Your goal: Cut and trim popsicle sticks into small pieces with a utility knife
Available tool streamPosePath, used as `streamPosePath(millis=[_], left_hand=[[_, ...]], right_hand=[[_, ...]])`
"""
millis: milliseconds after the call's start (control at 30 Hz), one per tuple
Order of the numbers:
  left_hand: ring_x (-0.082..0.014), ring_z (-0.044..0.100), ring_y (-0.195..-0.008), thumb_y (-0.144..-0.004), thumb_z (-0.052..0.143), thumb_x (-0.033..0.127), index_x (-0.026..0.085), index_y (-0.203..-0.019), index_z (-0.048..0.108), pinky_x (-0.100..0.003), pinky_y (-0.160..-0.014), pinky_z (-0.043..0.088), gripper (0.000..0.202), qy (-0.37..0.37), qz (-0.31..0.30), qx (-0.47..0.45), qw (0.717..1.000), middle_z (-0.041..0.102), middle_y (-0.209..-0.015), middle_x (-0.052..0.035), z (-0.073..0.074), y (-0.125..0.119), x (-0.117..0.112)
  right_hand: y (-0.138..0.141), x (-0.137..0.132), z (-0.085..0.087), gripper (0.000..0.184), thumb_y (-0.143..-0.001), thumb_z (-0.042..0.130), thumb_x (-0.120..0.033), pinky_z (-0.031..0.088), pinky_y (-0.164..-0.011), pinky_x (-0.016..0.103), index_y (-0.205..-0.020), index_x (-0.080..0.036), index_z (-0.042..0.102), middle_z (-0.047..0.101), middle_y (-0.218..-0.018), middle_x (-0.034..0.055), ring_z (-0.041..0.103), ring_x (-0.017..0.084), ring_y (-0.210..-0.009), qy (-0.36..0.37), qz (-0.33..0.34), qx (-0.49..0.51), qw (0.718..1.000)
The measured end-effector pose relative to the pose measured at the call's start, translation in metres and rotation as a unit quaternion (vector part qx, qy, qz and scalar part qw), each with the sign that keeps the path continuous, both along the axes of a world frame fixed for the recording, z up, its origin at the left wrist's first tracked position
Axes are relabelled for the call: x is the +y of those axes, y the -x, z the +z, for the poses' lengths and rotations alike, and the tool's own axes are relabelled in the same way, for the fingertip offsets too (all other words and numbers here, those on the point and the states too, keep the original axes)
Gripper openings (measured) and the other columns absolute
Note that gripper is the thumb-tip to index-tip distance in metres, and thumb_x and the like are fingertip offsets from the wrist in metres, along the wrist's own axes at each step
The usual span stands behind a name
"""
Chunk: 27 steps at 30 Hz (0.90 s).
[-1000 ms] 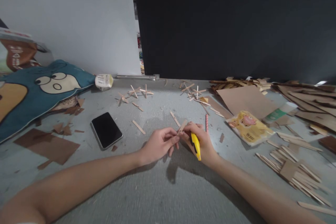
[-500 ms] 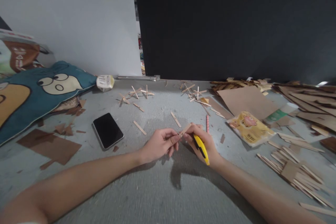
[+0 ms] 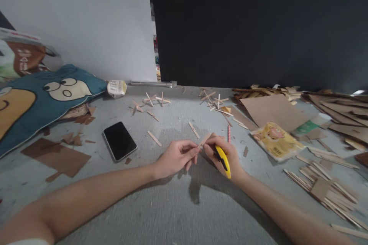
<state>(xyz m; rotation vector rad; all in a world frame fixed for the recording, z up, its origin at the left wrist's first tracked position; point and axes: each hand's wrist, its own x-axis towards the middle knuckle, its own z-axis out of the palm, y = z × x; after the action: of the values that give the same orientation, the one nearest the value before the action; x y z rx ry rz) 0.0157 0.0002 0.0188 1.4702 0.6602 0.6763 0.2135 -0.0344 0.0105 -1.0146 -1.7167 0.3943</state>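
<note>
My left hand [image 3: 178,157] pinches the near end of a short wooden craft stick [image 3: 204,139] between thumb and fingers, just above the table. In my right hand [image 3: 225,159] is a yellow utility knife [image 3: 223,162] with a black slider. Its handle slants back across the palm, and its front end is hidden by the fingers. The fingertips of my right hand are close to the stick, though I cannot tell whether the blade touches it. Beyond my hands lie two loose sticks, one straight ahead [image 3: 194,130] and the other further left [image 3: 154,138].
A black phone [image 3: 119,141] lies left, near a blue cushion [image 3: 54,99] and brown cardboard [image 3: 56,157]. Crossed-stick pieces [image 3: 162,100] stand at the back. On the right are a yellow packet [image 3: 276,140], a green-and-white tube [image 3: 312,124] and a heap of sticks [image 3: 322,187].
The view has shifted slightly. My hands keep nearly the same hold on the stick and the knife, with only a small change in the right hand's angle.
</note>
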Motion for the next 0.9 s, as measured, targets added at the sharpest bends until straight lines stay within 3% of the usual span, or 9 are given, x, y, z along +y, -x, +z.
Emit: streamPosePath(millis=[233,367,467,633,767,833,900], left_hand=[[-0.0077,0.043,-0.049,-0.096,0.063,0.068,0.016,-0.094,0.072,-0.022,-0.047,0.035,0.053,-0.038,0.015,0.026,0.999,0.057,-0.066,0.0018,-0.005,0.002,-0.001],[-0.009,0.048,-0.055,-0.101,0.062,0.059,0.018,-0.088,0.071,-0.022,-0.052,0.037,0.044,-0.099,-0.008,0.055,0.994,0.057,-0.068,0.0015,-0.003,0.004,-0.006],[-0.0085,0.052,-0.053,-0.104,0.057,0.056,0.019,-0.092,0.068,-0.022,-0.052,0.04,0.041,-0.091,-0.029,0.046,0.994,0.059,-0.071,0.0018,-0.002,0.004,-0.009],[-0.008,0.053,-0.044,-0.101,0.059,0.063,0.02,-0.1,0.058,-0.021,-0.044,0.04,0.043,-0.061,0.055,0.004,0.997,0.064,-0.07,0.0027,-0.002,0.001,-0.007],[-0.0101,0.059,-0.044,-0.099,0.06,0.068,0.021,-0.103,0.052,-0.022,-0.043,0.042,0.047,-0.049,0.111,-0.021,0.992,0.069,-0.073,0.0013,-0.002,-0.003,-0.005],[-0.0108,0.061,-0.045,-0.098,0.06,0.069,0.021,-0.104,0.051,-0.022,-0.044,0.045,0.049,-0.047,0.123,-0.032,0.991,0.07,-0.074,0.0006,-0.003,-0.004,-0.005],[-0.0115,0.063,-0.047,-0.097,0.061,0.07,0.021,-0.104,0.05,-0.022,-0.044,0.047,0.051,-0.043,0.127,-0.041,0.99,0.071,-0.076,0.0,-0.006,-0.005,-0.004]], right_hand=[[-0.001,0.001,0.0,0.021,-0.101,0.061,-0.033,0.045,-0.069,0.039,-0.083,-0.026,0.067,0.065,-0.069,-0.0001,0.06,0.02,-0.063,0.004,0.006,-0.005,1.0],[-0.002,0.003,-0.003,0.018,-0.1,0.063,-0.035,0.043,-0.072,0.04,-0.086,-0.026,0.071,0.068,-0.07,0.0002,0.061,0.021,-0.065,0.006,0.008,-0.043,0.999],[-0.002,0.005,-0.006,0.02,-0.101,0.062,-0.035,0.041,-0.072,0.04,-0.087,-0.025,0.072,0.066,-0.067,0.0,0.059,0.02,-0.065,-0.006,-0.014,-0.052,0.999],[0.0,0.003,-0.011,0.025,-0.103,0.061,-0.033,0.041,-0.078,0.04,-0.08,-0.024,0.066,0.061,-0.065,-0.0022,0.057,0.018,-0.064,-0.043,-0.092,-0.058,0.993],[0.001,-0.001,-0.014,0.016,-0.104,0.058,-0.039,0.046,-0.088,0.042,-0.102,-0.026,0.067,0.063,-0.084,0.0001,0.06,0.02,-0.076,-0.078,-0.167,0.008,0.983],[0.0,-0.003,-0.015,0.024,-0.104,0.055,-0.046,0.049,-0.09,0.045,-0.118,-0.028,0.065,0.065,-0.099,0.0042,0.062,0.024,-0.087,-0.095,-0.197,0.056,0.974],[-0.001,-0.005,-0.017,0.037,-0.106,0.045,-0.055,0.052,-0.084,0.044,-0.125,-0.028,0.063,0.064,-0.101,0.0058,0.063,0.026,-0.089,-0.098,-0.186,0.087,0.974]])
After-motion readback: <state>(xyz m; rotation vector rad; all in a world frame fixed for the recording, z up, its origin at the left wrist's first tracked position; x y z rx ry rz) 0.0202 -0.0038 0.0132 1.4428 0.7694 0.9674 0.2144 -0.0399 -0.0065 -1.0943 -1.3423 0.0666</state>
